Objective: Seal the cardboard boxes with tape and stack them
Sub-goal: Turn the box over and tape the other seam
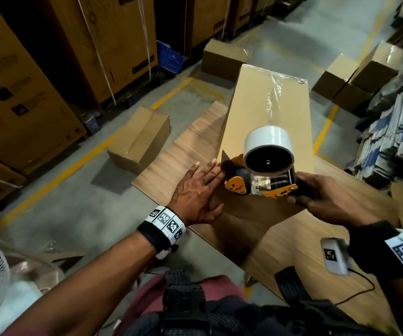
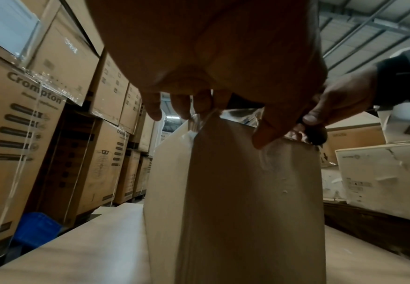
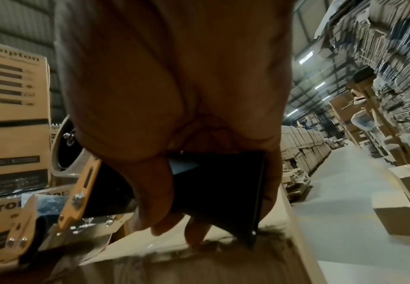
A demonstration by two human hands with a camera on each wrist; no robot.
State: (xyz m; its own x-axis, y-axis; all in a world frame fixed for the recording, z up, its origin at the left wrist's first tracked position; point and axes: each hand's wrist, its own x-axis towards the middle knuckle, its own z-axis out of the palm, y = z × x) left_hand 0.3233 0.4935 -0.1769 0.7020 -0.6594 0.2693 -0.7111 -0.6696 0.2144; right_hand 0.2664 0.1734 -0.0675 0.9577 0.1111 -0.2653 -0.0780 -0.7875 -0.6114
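A long cardboard box point(image 1: 268, 112) lies on the wooden table point(image 1: 186, 146), clear tape running along its top seam and over its far end. At the box's near end my right hand point(image 1: 326, 195) grips the black handle point(image 3: 218, 184) of an orange tape dispenser point(image 1: 261, 180) that carries a white tape roll point(image 1: 268, 149). My left hand point(image 1: 195, 192) lies flat with straight fingers against the box's near left corner, beside the dispenser's front. From the left wrist view the fingers point(image 2: 155, 109) reach over the top edge of the box point(image 2: 235, 192).
Several smaller sealed boxes sit on the concrete floor: one to the left point(image 1: 139, 139), one beyond the table point(image 1: 224, 59), a pair at the right point(image 1: 355, 78). Tall strapped cartons point(image 1: 26, 93) line the left; stacked flat cardboard point(image 1: 394, 122) fills the right. A blue crate point(image 1: 169, 57) stands behind.
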